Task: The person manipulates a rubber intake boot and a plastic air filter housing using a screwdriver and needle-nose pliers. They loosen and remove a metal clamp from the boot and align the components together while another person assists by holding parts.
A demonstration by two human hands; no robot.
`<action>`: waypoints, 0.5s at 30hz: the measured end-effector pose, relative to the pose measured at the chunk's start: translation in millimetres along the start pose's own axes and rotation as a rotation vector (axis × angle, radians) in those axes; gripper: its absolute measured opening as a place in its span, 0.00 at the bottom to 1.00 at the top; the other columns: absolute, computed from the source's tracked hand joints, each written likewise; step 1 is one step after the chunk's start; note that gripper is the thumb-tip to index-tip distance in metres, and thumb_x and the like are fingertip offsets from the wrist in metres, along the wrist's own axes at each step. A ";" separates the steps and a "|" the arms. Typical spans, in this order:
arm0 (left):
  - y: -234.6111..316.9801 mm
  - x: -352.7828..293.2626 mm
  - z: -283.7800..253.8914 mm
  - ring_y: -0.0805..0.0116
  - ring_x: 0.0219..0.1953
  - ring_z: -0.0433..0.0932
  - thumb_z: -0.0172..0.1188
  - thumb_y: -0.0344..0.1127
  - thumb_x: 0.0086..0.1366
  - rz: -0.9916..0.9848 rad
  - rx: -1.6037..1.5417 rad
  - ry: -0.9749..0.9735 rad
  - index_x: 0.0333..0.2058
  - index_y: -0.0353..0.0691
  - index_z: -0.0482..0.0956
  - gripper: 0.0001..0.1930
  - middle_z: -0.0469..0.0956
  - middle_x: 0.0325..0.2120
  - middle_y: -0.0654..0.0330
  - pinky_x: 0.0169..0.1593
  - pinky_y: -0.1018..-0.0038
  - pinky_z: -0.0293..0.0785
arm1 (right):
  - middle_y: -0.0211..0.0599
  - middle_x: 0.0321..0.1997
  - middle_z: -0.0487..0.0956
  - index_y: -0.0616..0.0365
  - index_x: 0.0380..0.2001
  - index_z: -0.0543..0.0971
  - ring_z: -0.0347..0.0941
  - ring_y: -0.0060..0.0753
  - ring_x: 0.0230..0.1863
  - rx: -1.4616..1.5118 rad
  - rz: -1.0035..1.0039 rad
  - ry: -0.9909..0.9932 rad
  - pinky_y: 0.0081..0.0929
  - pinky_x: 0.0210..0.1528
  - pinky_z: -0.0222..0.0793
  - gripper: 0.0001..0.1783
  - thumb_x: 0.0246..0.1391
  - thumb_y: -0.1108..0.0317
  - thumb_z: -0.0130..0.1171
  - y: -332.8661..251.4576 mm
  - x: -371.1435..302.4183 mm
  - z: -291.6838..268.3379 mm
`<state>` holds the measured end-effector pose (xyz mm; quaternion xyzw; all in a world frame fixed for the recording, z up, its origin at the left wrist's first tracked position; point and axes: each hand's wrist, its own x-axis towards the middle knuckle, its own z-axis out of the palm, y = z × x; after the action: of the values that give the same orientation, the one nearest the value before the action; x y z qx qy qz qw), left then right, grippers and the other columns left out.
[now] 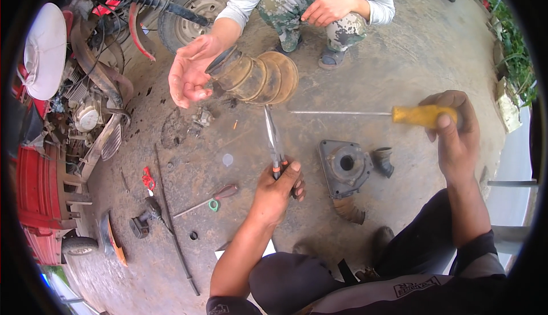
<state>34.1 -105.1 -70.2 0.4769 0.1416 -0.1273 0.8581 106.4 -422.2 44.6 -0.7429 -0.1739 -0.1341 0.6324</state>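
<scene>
Long-nosed pliers (272, 138) with orange-and-black handles are in my left hand (275, 188), fingers closed round them. Their jaws point away from me and meet the lower edge of a dusty, ribbed rubber bellows (257, 78), held up above the ground. My right hand (459, 135) grips a screwdriver (419, 115) by its yellow handle. Its thin shaft points left, and the tip is apart from the bellows. Beside the bellows' dark open end is a co-worker's hand (197, 69), palm up with curled fingers; whether it touches the bellows, I cannot tell.
A black housing (345, 166) with a round opening and a dark elbow hose (383, 162) lie on the ground. To the left are a long rod (168, 218), a cordless power tool (145, 218) and another screwdriver (208, 200). A partly dismantled red vehicle (85, 109) stands at far left.
</scene>
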 end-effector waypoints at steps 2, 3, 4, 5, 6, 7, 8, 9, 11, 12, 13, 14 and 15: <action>-1.0 -0.4 0.9 0.68 0.27 0.70 0.63 0.40 0.77 0.000 -0.002 0.002 0.38 0.42 0.71 0.12 0.67 0.25 0.64 0.31 0.67 0.71 | 0.46 0.47 0.84 0.61 0.49 0.74 0.71 0.20 0.33 0.023 0.008 0.001 0.19 0.36 0.70 0.19 0.69 0.57 0.67 1.8 1.0 -0.6; -1.1 -1.0 2.0 0.69 0.26 0.70 0.63 0.40 0.77 0.000 -0.010 0.006 0.39 0.41 0.71 0.12 0.68 0.25 0.64 0.30 0.69 0.71 | 0.46 0.47 0.84 0.61 0.49 0.74 0.71 0.21 0.33 0.033 0.012 0.001 0.19 0.36 0.70 0.19 0.69 0.57 0.67 2.5 1.5 -0.8; -1.4 -1.3 2.7 0.70 0.26 0.70 0.63 0.39 0.77 0.000 -0.018 0.011 0.40 0.40 0.72 0.11 0.68 0.25 0.64 0.30 0.70 0.71 | 0.46 0.47 0.84 0.61 0.49 0.74 0.71 0.21 0.33 0.037 0.009 -0.002 0.19 0.35 0.70 0.19 0.69 0.57 0.67 2.8 1.8 -1.1; -1.9 -1.4 2.9 0.69 0.26 0.70 0.63 0.39 0.78 -0.001 -0.001 0.005 0.40 0.40 0.72 0.11 0.68 0.25 0.64 0.30 0.69 0.71 | 0.46 0.47 0.84 0.61 0.49 0.74 0.72 0.21 0.33 0.040 0.006 -0.005 0.19 0.35 0.70 0.19 0.69 0.57 0.67 2.9 2.0 -1.5; -1.9 -1.7 2.8 0.68 0.27 0.70 0.62 0.39 0.78 0.000 0.017 0.000 0.40 0.41 0.72 0.11 0.68 0.26 0.63 0.31 0.67 0.71 | 0.46 0.47 0.84 0.61 0.49 0.74 0.72 0.21 0.33 0.045 0.001 -0.008 0.19 0.35 0.70 0.19 0.69 0.57 0.67 3.1 2.2 -1.9; -2.0 -1.9 3.0 0.67 0.28 0.70 0.62 0.40 0.78 0.001 0.034 -0.006 0.40 0.41 0.72 0.11 0.68 0.26 0.63 0.31 0.66 0.72 | 0.46 0.47 0.84 0.61 0.49 0.74 0.72 0.21 0.33 0.047 -0.001 -0.008 0.19 0.35 0.70 0.19 0.69 0.57 0.67 3.4 2.1 -2.5; -2.5 -2.0 3.3 0.67 0.28 0.71 0.62 0.40 0.78 0.000 0.037 -0.006 0.40 0.41 0.72 0.10 0.68 0.26 0.63 0.31 0.66 0.72 | 0.46 0.47 0.84 0.61 0.49 0.74 0.72 0.21 0.33 0.049 -0.004 -0.008 0.19 0.35 0.70 0.19 0.69 0.57 0.67 3.8 2.0 -3.2; -3.4 -2.0 3.1 0.67 0.28 0.71 0.61 0.40 0.78 -0.001 0.040 -0.006 0.41 0.41 0.72 0.10 0.68 0.26 0.63 0.31 0.66 0.72 | 0.46 0.47 0.84 0.61 0.49 0.74 0.72 0.21 0.33 0.052 -0.005 -0.008 0.20 0.35 0.70 0.19 0.69 0.57 0.67 4.4 1.8 -3.5; -3.9 -1.9 3.4 0.67 0.28 0.71 0.61 0.40 0.78 -0.003 0.042 -0.006 0.41 0.41 0.73 0.10 0.68 0.26 0.63 0.31 0.66 0.72 | 0.46 0.46 0.84 0.61 0.49 0.74 0.72 0.21 0.32 0.047 -0.006 -0.009 0.20 0.35 0.70 0.19 0.69 0.57 0.67 5.0 1.8 -4.0; -3.6 -2.1 3.8 0.67 0.28 0.71 0.62 0.40 0.78 -0.004 0.042 -0.007 0.41 0.41 0.73 0.10 0.68 0.26 0.63 0.31 0.66 0.72 | 0.46 0.46 0.84 0.61 0.49 0.74 0.72 0.21 0.32 0.044 -0.006 -0.010 0.20 0.34 0.70 0.19 0.69 0.57 0.67 5.3 1.7 -4.1; -3.5 -2.4 4.1 0.67 0.28 0.70 0.62 0.40 0.78 -0.004 0.041 -0.007 0.42 0.41 0.73 0.10 0.68 0.26 0.63 0.31 0.66 0.72 | 0.46 0.46 0.84 0.61 0.48 0.74 0.72 0.21 0.32 0.043 -0.007 -0.011 0.20 0.34 0.70 0.19 0.69 0.57 0.67 5.7 1.5 -4.3; -3.7 -2.6 4.3 0.67 0.28 0.70 0.62 0.40 0.78 -0.008 0.041 -0.006 0.42 0.41 0.73 0.10 0.68 0.26 0.63 0.31 0.66 0.72 | 0.47 0.46 0.84 0.61 0.48 0.74 0.72 0.21 0.31 0.041 -0.008 -0.013 0.20 0.34 0.71 0.19 0.69 0.57 0.67 6.4 1.2 -4.6; -3.8 -2.9 4.6 0.67 0.28 0.70 0.62 0.40 0.78 -0.011 0.040 -0.004 0.42 0.41 0.73 0.10 0.68 0.26 0.63 0.31 0.66 0.72 | 0.47 0.46 0.84 0.61 0.48 0.74 0.72 0.21 0.31 0.041 -0.009 -0.014 0.20 0.34 0.71 0.19 0.69 0.57 0.67 6.8 0.8 -4.7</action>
<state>30.6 -110.8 -69.8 0.4932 0.1398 -0.1357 0.8478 110.2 -427.8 39.7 -0.7300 -0.1846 -0.1281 0.6455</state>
